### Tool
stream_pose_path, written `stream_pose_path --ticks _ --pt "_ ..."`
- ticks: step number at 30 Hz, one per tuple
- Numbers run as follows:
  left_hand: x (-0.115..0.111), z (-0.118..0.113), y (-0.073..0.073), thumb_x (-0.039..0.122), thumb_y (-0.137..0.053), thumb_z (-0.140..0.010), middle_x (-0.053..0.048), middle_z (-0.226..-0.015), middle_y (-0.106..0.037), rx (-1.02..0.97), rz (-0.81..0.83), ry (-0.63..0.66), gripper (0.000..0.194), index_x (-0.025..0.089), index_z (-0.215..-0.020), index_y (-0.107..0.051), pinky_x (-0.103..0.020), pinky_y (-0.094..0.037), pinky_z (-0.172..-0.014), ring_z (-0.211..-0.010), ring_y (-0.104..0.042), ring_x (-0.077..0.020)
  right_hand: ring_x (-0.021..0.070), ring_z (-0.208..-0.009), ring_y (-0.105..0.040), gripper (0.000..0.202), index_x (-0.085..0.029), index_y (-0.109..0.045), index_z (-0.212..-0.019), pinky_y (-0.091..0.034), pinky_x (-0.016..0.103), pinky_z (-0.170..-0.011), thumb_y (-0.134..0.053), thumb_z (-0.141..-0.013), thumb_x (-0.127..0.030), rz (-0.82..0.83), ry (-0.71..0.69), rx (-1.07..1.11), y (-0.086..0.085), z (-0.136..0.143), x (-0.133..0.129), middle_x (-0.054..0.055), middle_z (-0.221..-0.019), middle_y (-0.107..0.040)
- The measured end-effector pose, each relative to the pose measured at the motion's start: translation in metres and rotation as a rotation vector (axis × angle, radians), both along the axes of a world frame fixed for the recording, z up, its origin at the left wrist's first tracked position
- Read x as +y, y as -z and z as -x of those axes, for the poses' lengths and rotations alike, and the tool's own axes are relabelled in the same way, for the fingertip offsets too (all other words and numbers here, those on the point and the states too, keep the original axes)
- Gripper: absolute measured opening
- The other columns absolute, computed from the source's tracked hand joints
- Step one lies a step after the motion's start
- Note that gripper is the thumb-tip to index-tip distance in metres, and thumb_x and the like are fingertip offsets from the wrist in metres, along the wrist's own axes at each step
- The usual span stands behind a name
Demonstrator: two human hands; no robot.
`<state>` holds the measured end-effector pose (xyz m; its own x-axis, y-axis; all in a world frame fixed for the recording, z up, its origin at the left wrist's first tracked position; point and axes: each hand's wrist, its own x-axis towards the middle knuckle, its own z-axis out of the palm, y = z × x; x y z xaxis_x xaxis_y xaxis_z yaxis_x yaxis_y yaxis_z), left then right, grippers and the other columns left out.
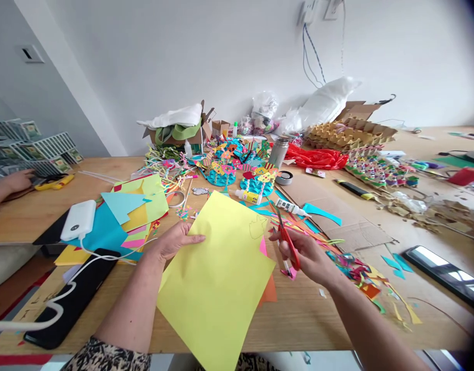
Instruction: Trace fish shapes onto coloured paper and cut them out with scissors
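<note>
A large yellow paper sheet is held up over the near edge of the wooden table, pinched at its left side by my left hand, thumb on top. Near the sheet's upper right corner is a small pencil outline. My right hand grips red-handled scissors just right of that corner, blades pointing up and away. Behind the sheet lie a yellow glue tube and a white tube. Pink and orange paper pieces show partly from under the sheet.
Coloured papers, a white power bank and a black phone lie left. Paper fish decorations and a metal bottle stand behind. Cardboard, paper scraps and another phone lie right. Another person's hand is far left.
</note>
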<state>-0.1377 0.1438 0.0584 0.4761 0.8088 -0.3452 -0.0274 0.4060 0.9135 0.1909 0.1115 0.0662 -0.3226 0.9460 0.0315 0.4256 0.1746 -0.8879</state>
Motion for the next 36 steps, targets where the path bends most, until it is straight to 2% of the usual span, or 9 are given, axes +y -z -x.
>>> stream_pose_path --ticks 3,6,8,12,18,23,30,36 --pt "-0.001 0.000 -0.001 0.031 -0.078 -0.068 -0.008 -0.090 -0.074 -0.002 -0.001 0.032 0.041 0.017 -0.105 -0.067 -0.039 -0.054 -0.080 -0.082 -0.070 -0.0249 0.0131 -0.057 -0.048 0.044 -0.017 -0.059 -0.080 -0.038 0.024 -0.051 -0.049 -0.084 -0.060 0.120 -0.189 -0.161 -0.010 -0.017 -0.004 0.000 -0.062 -0.053" --pt "-0.003 0.000 -0.002 0.031 -0.077 -0.070 -0.008 -0.095 -0.074 -0.005 -0.010 0.025 0.046 0.017 -0.112 -0.064 -0.039 -0.054 -0.081 -0.087 -0.070 -0.0254 0.0104 -0.053 -0.040 0.044 -0.017 -0.055 -0.067 -0.028 0.022 -0.048 -0.051 -0.084 -0.058 0.134 -0.302 -0.372 -0.020 -0.028 -0.006 -0.001 -0.060 -0.051" --pt "-0.004 0.000 -0.002 0.031 -0.077 -0.070 -0.008 -0.097 -0.073 0.000 -0.008 0.012 0.048 0.017 -0.113 -0.063 -0.040 -0.054 -0.082 -0.089 -0.069 -0.0262 0.0094 -0.052 -0.034 0.046 -0.017 -0.054 -0.064 -0.024 0.023 -0.047 -0.050 -0.084 -0.058 0.123 -0.356 -0.446 -0.024 -0.032 -0.006 -0.002 -0.057 -0.047" --pt "-0.006 -0.002 -0.003 0.030 -0.079 -0.068 -0.009 -0.099 -0.073 0.006 0.002 0.014 0.050 0.017 -0.114 -0.064 -0.043 -0.054 -0.083 -0.089 -0.070 -0.0276 0.0092 -0.053 -0.032 0.045 -0.017 -0.056 -0.065 -0.023 0.023 -0.049 -0.049 -0.084 -0.057 0.118 -0.470 -0.468 -0.027 -0.031 -0.005 -0.003 -0.058 -0.046" --pt "-0.007 -0.003 -0.003 0.030 -0.078 -0.070 -0.008 -0.095 -0.074 -0.003 -0.004 0.041 0.044 0.017 -0.110 -0.065 -0.041 -0.054 -0.082 -0.085 -0.070 -0.0264 0.0088 -0.050 -0.029 0.047 -0.018 -0.049 -0.061 -0.021 0.024 -0.048 -0.049 -0.083 -0.059 0.109 -0.477 -0.539 -0.028 -0.024 -0.003 -0.006 -0.053 -0.037" --pt "-0.007 -0.002 -0.002 0.030 -0.076 -0.072 -0.008 -0.094 -0.074 -0.001 0.005 0.085 0.039 0.016 -0.107 -0.067 -0.040 -0.054 -0.082 -0.085 -0.070 -0.0260 0.0087 -0.051 -0.028 0.046 -0.018 -0.049 -0.061 -0.021 0.024 -0.048 -0.049 -0.083 -0.059 0.095 -0.513 -0.513 -0.027 -0.019 -0.002 -0.005 -0.056 -0.037" --pt "-0.007 -0.003 -0.001 0.030 -0.077 -0.071 -0.007 -0.095 -0.074 0.003 0.005 0.074 0.040 0.016 -0.107 -0.067 -0.040 -0.054 -0.082 -0.087 -0.069 -0.0264 0.0081 -0.051 -0.027 0.045 -0.018 -0.048 -0.063 -0.021 0.024 -0.048 -0.048 -0.084 -0.057 0.097 -0.513 -0.487 -0.022 -0.016 -0.003 -0.006 -0.056 -0.035" --pt "-0.007 -0.002 0.000 0.027 -0.075 -0.073 -0.011 -0.098 -0.073 -0.009 0.009 0.078 0.041 0.014 -0.110 -0.066 -0.041 -0.055 -0.080 -0.087 -0.069 -0.0268 0.0081 -0.053 -0.027 0.047 -0.017 -0.049 -0.063 -0.021 0.023 -0.048 -0.050 -0.083 -0.060 0.105 -0.504 -0.474 -0.015 -0.017 -0.002 -0.006 -0.056 -0.032"
